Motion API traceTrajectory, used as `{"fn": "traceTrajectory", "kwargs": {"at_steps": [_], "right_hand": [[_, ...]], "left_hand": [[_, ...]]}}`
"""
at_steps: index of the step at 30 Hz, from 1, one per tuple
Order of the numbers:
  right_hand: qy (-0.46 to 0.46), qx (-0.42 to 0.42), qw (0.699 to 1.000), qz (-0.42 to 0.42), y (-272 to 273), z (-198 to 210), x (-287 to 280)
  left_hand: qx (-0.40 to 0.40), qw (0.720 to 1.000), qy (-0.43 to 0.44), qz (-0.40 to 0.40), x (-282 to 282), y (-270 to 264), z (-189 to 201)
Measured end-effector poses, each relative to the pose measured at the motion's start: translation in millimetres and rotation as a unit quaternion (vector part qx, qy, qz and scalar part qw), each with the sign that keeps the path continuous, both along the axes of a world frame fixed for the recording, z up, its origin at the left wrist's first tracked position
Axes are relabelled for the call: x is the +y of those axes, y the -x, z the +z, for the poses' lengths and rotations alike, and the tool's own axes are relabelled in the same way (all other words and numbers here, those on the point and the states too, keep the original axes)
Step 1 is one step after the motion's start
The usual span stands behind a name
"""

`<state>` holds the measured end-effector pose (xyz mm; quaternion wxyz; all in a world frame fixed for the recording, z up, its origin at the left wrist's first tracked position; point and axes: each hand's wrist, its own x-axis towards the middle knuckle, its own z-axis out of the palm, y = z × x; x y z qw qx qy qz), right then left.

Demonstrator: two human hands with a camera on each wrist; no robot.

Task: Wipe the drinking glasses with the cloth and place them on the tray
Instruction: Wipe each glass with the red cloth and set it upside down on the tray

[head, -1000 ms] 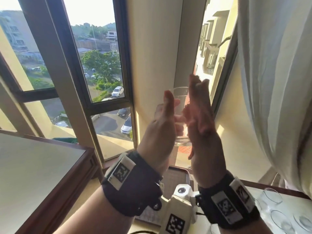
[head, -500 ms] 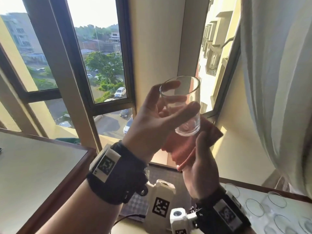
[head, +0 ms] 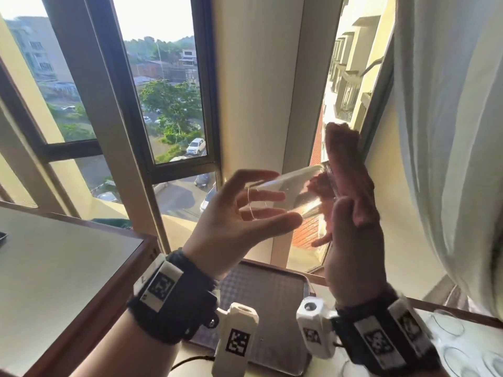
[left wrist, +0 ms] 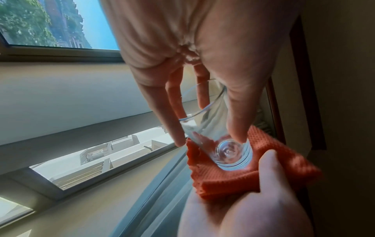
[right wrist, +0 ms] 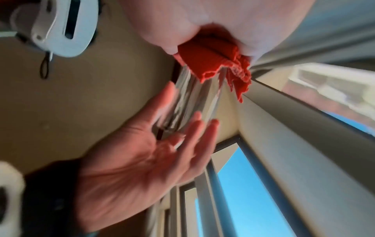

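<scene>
While it is held up before the window: the glass (head: 288, 193) lies on its side between the two hands, above the tray (head: 272, 292).
Long axis: near level, rim to the left, base to the right, tilting slightly up toward the right.
Left hand (head: 231, 221): thumb and fingertips (left wrist: 178, 137) curled round the glass wall near the rim, a light cage with the palm standing clear.
Right hand (head: 351, 240): fingers pinch the folded orange cloth (left wrist: 249, 173) and press it against the base.
Relation the move turns on: the base meets the cloth at the right, so the left hand is the one placed to turn the glass; I judge the base is being wiped.
Other glasses (head: 449, 322): on the table at the near right, beside the tray.
Tray contents: none visible in its exposed part.
Writing: no brand readable; only square black-and-white marker codes on the wrist bands (head: 160, 285).
Risk: the fingertip hold looks loose for a smooth glass.
</scene>
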<state>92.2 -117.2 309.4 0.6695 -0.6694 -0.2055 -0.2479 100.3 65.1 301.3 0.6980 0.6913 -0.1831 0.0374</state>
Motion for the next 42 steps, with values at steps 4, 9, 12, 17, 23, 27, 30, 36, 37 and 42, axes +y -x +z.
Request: {"fn": "traceTrajectory", "kwargs": {"at_steps": [4, 9, 12, 17, 23, 27, 30, 36, 37, 42], "right_hand": [[0.056, -0.018, 0.998, -0.007, 2, 3, -19], [0.018, 0.069, 0.997, -0.016, 11, 11, -23], [-0.036, 0.11, 0.993, 0.01, 14, -12, -18], [0.233, -0.138, 0.951, -0.148, 12, -27, 0], [0.11, -0.01, 0.993, -0.044, 11, 8, -18], [-0.047, 0.079, 0.994, 0.054, 18, -11, 3], [0.111, -0.051, 0.992, -0.031, 16, -29, 20], [0.267, -0.116, 0.952, -0.096, 2, 0, 1], [0.207, -0.064, 0.974, -0.06, 5, 9, -1], [0.026, 0.08, 0.996, -0.009, 10, -2, 5]], "left_hand": [[-0.046, 0.999, -0.024, 0.017, -3, 8, -9], [-0.077, 0.996, -0.018, 0.047, -6, 12, -15], [-0.071, 0.994, -0.007, 0.081, -7, 8, -19], [-0.062, 0.995, -0.024, 0.074, -5, 5, -16], [-0.098, 0.995, -0.005, 0.02, 4, 12, -17], [-0.094, 0.994, 0.03, 0.053, 10, 5, -17], [-0.081, 0.994, 0.011, 0.069, 12, 1, -19], [-0.09, 0.995, 0.004, 0.034, 16, 11, -20], [-0.089, 0.996, 0.015, 0.026, 16, 13, -20], [-0.084, 0.995, 0.046, 0.036, 16, 13, -20]]}}
